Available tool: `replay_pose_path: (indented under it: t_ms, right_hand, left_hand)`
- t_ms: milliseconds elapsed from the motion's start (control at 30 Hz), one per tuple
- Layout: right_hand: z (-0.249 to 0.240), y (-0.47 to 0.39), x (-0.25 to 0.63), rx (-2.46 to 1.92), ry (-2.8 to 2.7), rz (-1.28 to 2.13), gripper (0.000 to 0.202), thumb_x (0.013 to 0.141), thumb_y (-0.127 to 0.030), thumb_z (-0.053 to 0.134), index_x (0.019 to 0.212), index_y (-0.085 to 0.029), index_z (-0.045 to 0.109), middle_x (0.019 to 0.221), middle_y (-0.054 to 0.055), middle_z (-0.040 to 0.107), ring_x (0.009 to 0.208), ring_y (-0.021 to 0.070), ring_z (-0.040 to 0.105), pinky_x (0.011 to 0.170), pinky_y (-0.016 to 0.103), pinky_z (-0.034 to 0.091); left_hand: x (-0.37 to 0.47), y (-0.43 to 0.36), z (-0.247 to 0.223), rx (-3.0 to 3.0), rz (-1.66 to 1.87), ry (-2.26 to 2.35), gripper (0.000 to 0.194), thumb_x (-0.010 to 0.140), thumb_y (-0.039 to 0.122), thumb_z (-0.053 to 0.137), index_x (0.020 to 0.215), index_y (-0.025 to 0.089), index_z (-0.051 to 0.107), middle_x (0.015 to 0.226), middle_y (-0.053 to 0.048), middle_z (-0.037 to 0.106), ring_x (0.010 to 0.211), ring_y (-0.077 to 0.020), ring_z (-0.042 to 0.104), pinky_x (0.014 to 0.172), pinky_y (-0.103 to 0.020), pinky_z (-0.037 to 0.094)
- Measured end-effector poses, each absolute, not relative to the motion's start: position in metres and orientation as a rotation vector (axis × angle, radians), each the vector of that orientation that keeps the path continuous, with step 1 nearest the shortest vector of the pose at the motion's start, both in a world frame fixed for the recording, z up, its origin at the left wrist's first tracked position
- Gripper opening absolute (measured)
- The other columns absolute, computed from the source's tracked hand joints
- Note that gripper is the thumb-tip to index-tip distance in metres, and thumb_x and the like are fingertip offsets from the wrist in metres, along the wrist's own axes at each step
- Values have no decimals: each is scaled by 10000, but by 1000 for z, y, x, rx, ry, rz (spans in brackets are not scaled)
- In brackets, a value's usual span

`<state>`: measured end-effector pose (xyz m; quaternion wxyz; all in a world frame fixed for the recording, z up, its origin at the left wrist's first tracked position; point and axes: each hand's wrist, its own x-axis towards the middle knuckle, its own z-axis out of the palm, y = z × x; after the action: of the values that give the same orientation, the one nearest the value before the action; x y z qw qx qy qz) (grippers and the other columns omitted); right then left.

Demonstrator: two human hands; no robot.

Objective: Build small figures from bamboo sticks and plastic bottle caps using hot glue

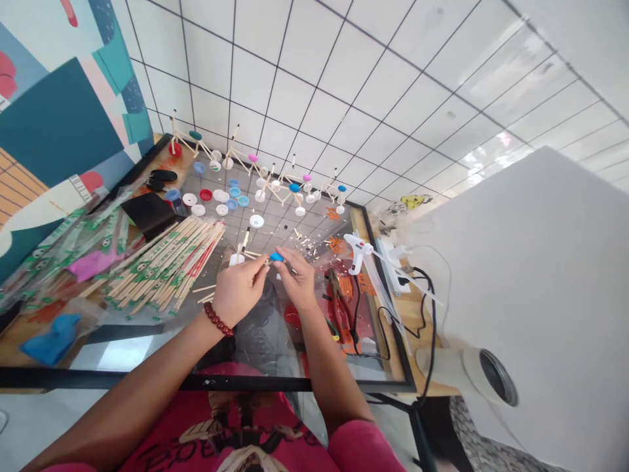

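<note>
Both hands meet over the middle of the glass-topped table. My right hand [297, 278] pinches a small blue lump [276, 257], which looks like modelling clay, between thumb and finger. My left hand [240, 288], with a beaded bracelet on the wrist, is closed at the lump's left side. Its fingertips grip a thin wooden stick [268, 263] that meets the lump. Just behind my left hand stands a small stick frame [245, 241] with a dark tip and a white bottle cap [236, 259] at its foot. How these join is partly hidden by my fingers.
Wrapped chopsticks [162, 269] lie in a heap at left, near a bag of blue clay [52, 337]. Loose caps [221, 196] and several stick models line the back. At right are a white glue gun [358, 252], red-handled pliers [339, 305], cables and a power strip [393, 262].
</note>
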<state>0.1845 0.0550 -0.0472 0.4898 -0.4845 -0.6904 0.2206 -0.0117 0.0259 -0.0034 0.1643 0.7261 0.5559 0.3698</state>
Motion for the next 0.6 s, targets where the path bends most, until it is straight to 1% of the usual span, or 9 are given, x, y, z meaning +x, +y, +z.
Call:
replay_pose_path:
  t_ms: [133,267,333,467,533,600]
  right_hand:
    - [-46,53,184,-1220,-1687,562,323,1041,-484,765,1319,-341,846,1277,61,886,1209,273,825,1288,564,531]
    - [-43,52,182,-1191,-1701,605,362,1047,-479,760,1353,-300,827,1325,103,868,1254,302,806,1254,538,565]
    - [-44,53,181,-1184,-1705,614,345,1052,-466,750,1331,-280,833,1323,121,865,1251,311,804,1240,526,575]
    - [-45,55,179,-1195,-1714,602,325,1071,-456,702,1296,-263,836,1303,127,871,1235,305,809,1242,515,569]
    - [-44,54,180,-1202,-1728,589,340,1066,-455,700,1324,-269,820,1313,119,870,1245,303,809,1239,507,571]
    - [-41,53,180,-1199,-1724,587,404,1047,-465,725,1398,-272,780,1344,120,860,1252,304,811,1206,486,598]
  left_hand:
    - [-1,26,-4,1995,1064,1525,396,1041,266,619,1350,168,846,975,-126,904,801,-285,857,751,-370,649]
    - [3,25,-10,1897,1110,1460,407,1020,260,634,1372,214,833,903,-70,891,707,-231,808,723,-336,643]
    - [3,26,-12,1861,1118,1433,411,1017,260,638,1378,222,830,876,-54,881,690,-216,793,716,-323,641]
    - [3,26,-13,1838,1099,1391,418,1021,262,627,1386,198,821,850,-61,874,675,-216,791,695,-314,625]
    - [1,27,-11,1849,1088,1392,425,1023,271,621,1393,189,813,864,-67,880,698,-223,805,694,-312,619]
    - [-2,30,-6,1864,1073,1400,421,1028,287,619,1388,184,812,868,-70,883,721,-232,818,694,-312,611]
